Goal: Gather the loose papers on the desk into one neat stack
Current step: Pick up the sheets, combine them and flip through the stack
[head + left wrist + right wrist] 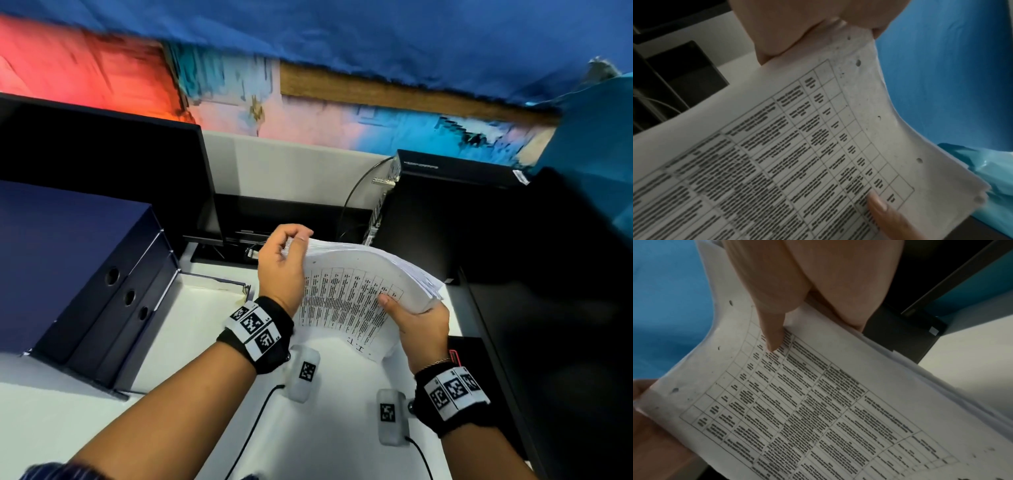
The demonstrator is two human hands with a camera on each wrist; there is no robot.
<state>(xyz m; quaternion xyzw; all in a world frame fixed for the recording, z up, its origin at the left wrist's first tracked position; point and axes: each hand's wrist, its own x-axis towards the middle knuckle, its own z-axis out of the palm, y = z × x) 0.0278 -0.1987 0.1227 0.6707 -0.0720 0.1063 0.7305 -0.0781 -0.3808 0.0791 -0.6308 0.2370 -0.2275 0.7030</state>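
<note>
I see both hands hold the papers [356,294] above the desk [191,329]: left hand [282,265] pinches, right hand [419,329] grips with thumb on top. Only the head view shows binders [85,274] left of the papers; wrist views look blurry.

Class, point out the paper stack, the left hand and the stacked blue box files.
paper stack [346,294]: head view, printed table on top sheet.
left hand [279,270]: head view, back of hand.
blue box files [68,246]: head view, top surface.
</note>
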